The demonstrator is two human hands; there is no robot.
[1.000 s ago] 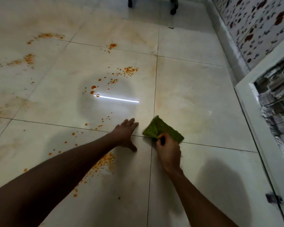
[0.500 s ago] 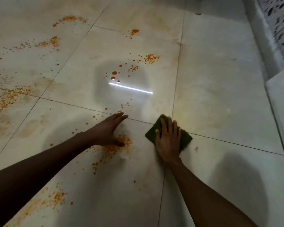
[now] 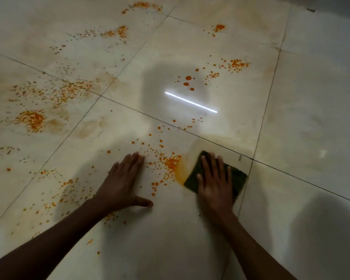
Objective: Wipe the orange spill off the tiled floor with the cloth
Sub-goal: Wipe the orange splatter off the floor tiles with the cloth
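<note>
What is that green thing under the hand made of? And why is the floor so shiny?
The green cloth looks like a thick, rough scouring pad or coarse fabric: dull, no shine, with a soft edge. I can't tell which. The floor looks like glazed ceramic or polished stone tile: thin dark joint lines cross it, and it mirrors a bright strip of light.
</note>
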